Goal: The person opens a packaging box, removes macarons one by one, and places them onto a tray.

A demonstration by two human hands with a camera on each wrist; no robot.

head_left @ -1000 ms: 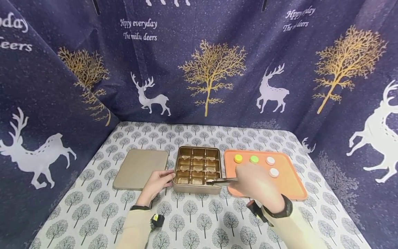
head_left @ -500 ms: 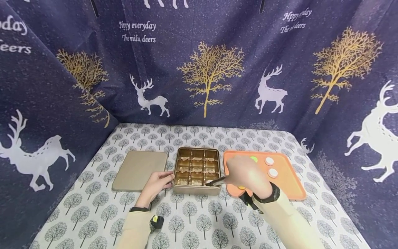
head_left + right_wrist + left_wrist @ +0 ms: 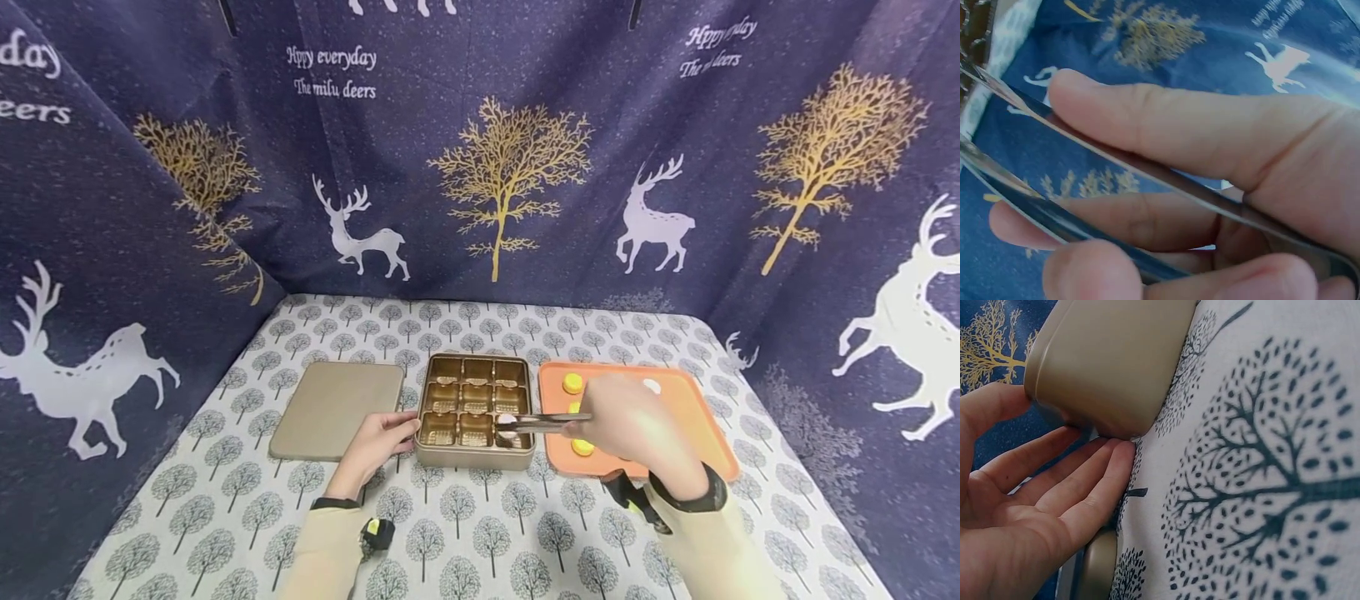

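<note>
My left hand (image 3: 377,440) rests its fingertips against the near left corner of a gold-brown box (image 3: 474,457). In the left wrist view the fingers (image 3: 1094,481) reach out fairly straight to the box's side. My right hand (image 3: 630,423) holds metal tongs (image 3: 551,419) between thumb and fingers, over the tray's left edge. Their tips lie at the box's near right compartment, beside a small white piece (image 3: 507,419). Whether the tips grip that piece cannot be told. In the right wrist view the two arms of the tongs (image 3: 1135,167) stand apart.
A flat gold-brown lid (image 3: 337,410) lies left of the box. To the right stands an orange tray (image 3: 701,433) with yellow discs (image 3: 573,383) and a white disc (image 3: 651,386); the right hand hides part of it. A patterned cloth (image 3: 450,533) covers the table.
Half a second ago the tongs slanted down into the near right compartment; now they lie more level. My right hand has shifted right, and the white piece shows farther back. The left hand stays put.
</note>
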